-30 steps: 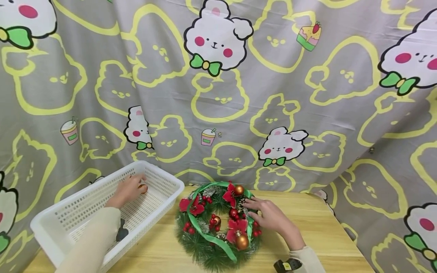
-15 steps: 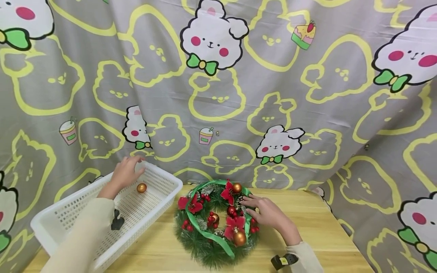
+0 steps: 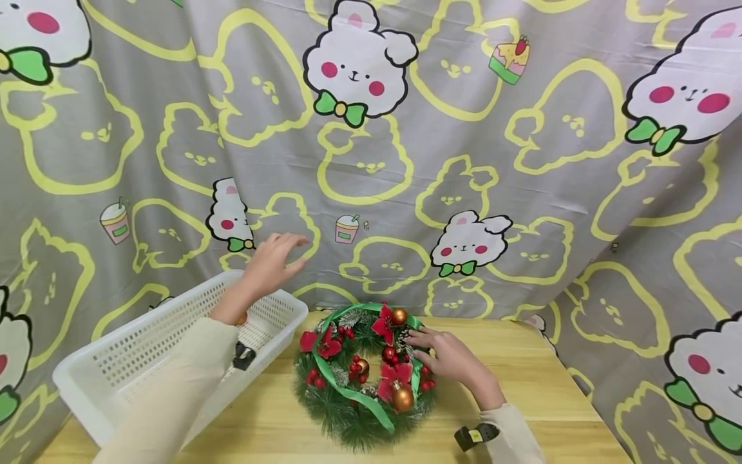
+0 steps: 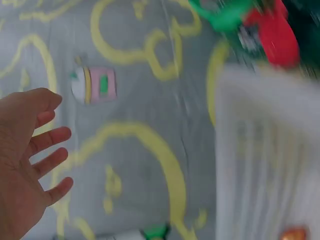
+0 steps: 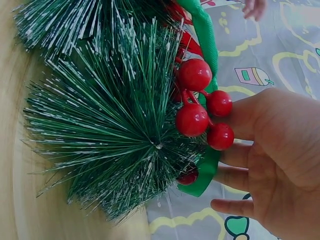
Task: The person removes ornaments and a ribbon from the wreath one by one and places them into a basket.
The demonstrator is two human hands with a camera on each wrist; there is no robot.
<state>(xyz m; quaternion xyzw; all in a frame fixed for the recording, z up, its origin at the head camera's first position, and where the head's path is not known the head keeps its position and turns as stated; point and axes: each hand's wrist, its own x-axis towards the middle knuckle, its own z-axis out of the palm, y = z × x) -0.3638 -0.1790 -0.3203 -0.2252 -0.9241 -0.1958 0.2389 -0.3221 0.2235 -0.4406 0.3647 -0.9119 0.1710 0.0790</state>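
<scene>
My left hand (image 3: 271,263) is raised over the far end of the white basket (image 3: 75,386), its fingers spread and nothing in them. In the left wrist view that hand (image 4: 35,155) shows loose, separated fingers beside the basket's blurred wall. A green Christmas wreath (image 3: 342,422) lies on the table, dressed with red flowers, berries, golden balls, pinecones and a green ribbon (image 3: 366,401). At its right edge rests my right hand (image 3: 452,361). The right wrist view has extended fingers against the ribbon, right behind a cluster of red berries (image 5: 192,120).
Inside the basket lies a golden ball (image 3: 241,318), mostly hidden behind the left wrist. A black wrist device (image 3: 245,356) sits at the left cuff, and another (image 3: 476,436) at the right. Behind the wooden table (image 3: 522,386) hangs a grey patterned curtain (image 3: 371,180).
My left hand has come up from the golden ball, leaving it in the basket, and moved right over the basket's far end. The right hand stays at the wreath's edge.
</scene>
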